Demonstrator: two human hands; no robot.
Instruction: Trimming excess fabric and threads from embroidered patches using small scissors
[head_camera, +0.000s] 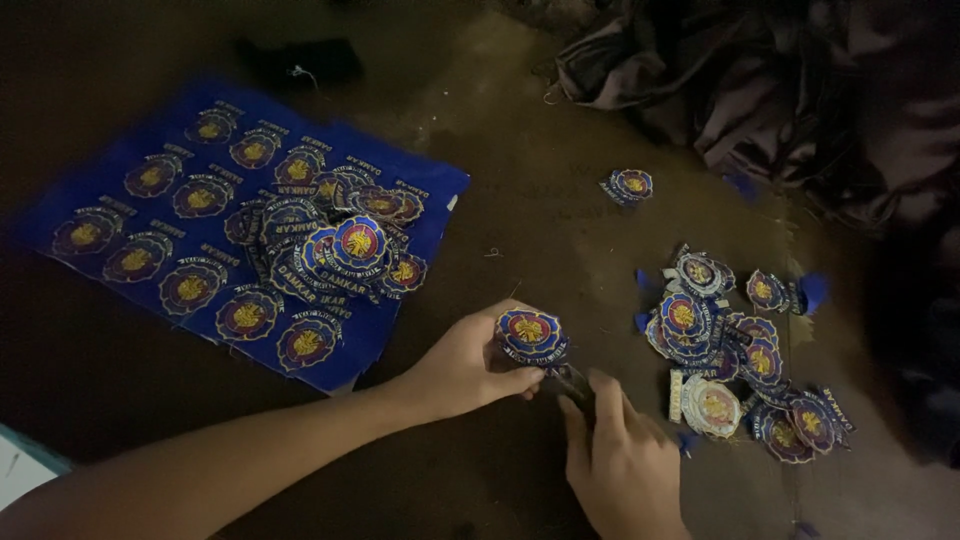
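My left hand holds a round embroidered badge, blue and maroon with a gold centre, just above the floor. My right hand is closed around a dark tool, probably small scissors, right under the badge's edge. To the left lies a blue fabric sheet with rows of the same badges stitched on it, and a heap of cut-out badges rests on its right part.
A loose pile of cut badges lies to the right of my hands, with one single badge further back. Dark crumpled cloth fills the top right. A pale object's corner shows at the bottom left.
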